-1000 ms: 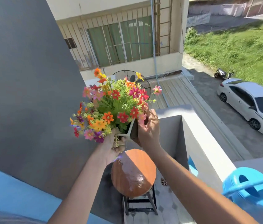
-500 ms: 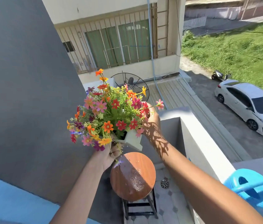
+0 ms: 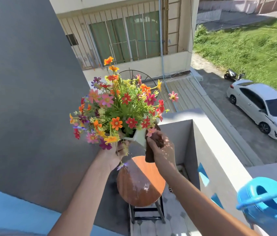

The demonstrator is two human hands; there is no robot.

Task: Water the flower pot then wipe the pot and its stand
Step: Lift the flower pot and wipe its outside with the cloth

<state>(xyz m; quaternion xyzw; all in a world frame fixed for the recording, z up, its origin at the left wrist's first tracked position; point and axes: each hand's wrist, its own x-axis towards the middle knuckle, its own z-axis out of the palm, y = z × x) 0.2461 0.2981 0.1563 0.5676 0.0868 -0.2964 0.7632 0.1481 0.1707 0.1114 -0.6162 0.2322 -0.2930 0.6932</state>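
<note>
Here we grip the pot (image 3: 140, 136) in our left hand (image 3: 117, 150) above the stand (image 3: 141, 182); our right hand (image 3: 161, 150), gripping the cloth (image 3: 153, 150), should wipe every side.

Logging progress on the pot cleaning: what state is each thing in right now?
flower pot: lifted off its stand, tilted, held in the air
left hand: grips the pot from below
right hand: holds a brown cloth against the pot's side
brown cloth: pressed on the pot
stand: bare top, wet
blue watering can: set down on the ledge, upright
</note>
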